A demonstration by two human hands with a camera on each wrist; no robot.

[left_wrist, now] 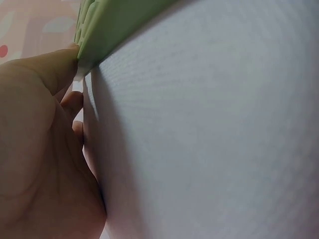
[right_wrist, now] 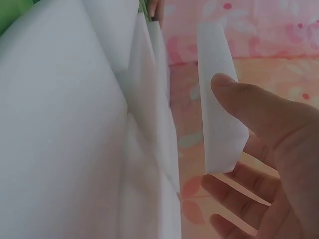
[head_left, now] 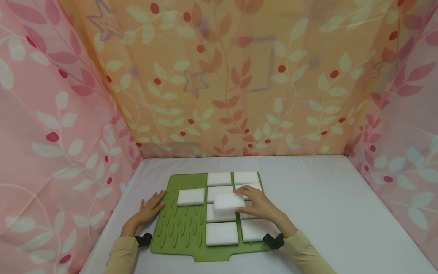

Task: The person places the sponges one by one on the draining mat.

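My right hand (head_left: 258,205) pinches a white sponge block (head_left: 226,201) between thumb and fingers, above the other blocks. In the right wrist view that block (right_wrist: 218,109) is clear of the row below, the thumb on its near face. A green ridged mat (head_left: 178,228) lies on the table, with several white blocks in two columns on its right half. One more white block (head_left: 191,197) lies alone on the left half. At the mat's left edge rests my left hand (head_left: 148,211), fingers extended. The left wrist view shows its thumb touching the mat's rim (left_wrist: 107,37).
White cloth covers the table (head_left: 318,201). Floral curtains stand behind (head_left: 236,114) and on both sides. A black wrist camera (head_left: 273,241) on the right arm hides part of the lower right block (head_left: 254,229).
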